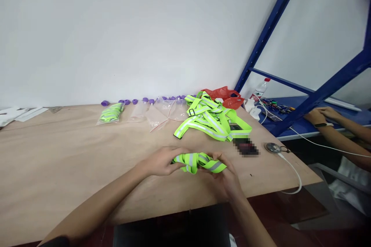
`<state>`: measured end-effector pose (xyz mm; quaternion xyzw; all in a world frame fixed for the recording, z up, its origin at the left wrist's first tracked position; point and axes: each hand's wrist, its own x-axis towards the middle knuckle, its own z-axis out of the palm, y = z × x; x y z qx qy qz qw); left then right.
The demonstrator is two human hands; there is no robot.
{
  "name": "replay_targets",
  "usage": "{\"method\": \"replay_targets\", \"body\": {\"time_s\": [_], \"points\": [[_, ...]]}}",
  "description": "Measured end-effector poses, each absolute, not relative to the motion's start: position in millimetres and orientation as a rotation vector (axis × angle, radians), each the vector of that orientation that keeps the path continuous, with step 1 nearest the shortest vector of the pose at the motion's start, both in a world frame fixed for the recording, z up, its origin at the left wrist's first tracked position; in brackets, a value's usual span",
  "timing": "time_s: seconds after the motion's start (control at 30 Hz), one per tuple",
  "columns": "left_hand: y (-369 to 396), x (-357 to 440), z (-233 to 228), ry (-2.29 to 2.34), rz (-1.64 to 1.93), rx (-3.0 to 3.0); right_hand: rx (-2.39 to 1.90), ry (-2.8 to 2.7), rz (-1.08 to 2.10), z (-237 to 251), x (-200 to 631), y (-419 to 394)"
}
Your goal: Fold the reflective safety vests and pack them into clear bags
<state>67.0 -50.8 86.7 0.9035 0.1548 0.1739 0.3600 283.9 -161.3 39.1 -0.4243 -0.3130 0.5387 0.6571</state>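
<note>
Between my two hands is a bunched neon-yellow reflective strap with silver stripes, held just above the table near its front edge. My left hand grips its left end, the thumb below and the fingers behind. On the right side, my right hand is closed around the other end, with some fingers hidden behind the strap. Beyond my hands lies a loose heap of matching reflective straps with a black buckle. Clear zip bags lie left of the heap. Another bag contains a folded strap.
Purple-capped items line the wall. A red plastic bag sits behind the heap. A round device with a white cable is at the right edge. Past the blue metal frame, another person's hands rest at a blue table.
</note>
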Motion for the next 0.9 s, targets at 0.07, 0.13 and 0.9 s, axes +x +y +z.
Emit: {"method": "replay_targets", "body": {"time_s": [0.07, 0.13, 0.9], "points": [[-45.8, 56.9, 87.6, 0.520, 0.479, 2.195, -1.052, -0.843, 1.047, 39.7, 294.4, -160.1], [-41.1, 48.2, 84.5, 0.666, 0.564, 1.994, -1.115, -0.896, 0.847, 41.3, 305.5, -157.4], [-33.7, 23.7, 149.5, 0.424, 0.998, 1.593, -1.150, -1.226, 0.655, 44.5, 258.8, -111.6]]}}
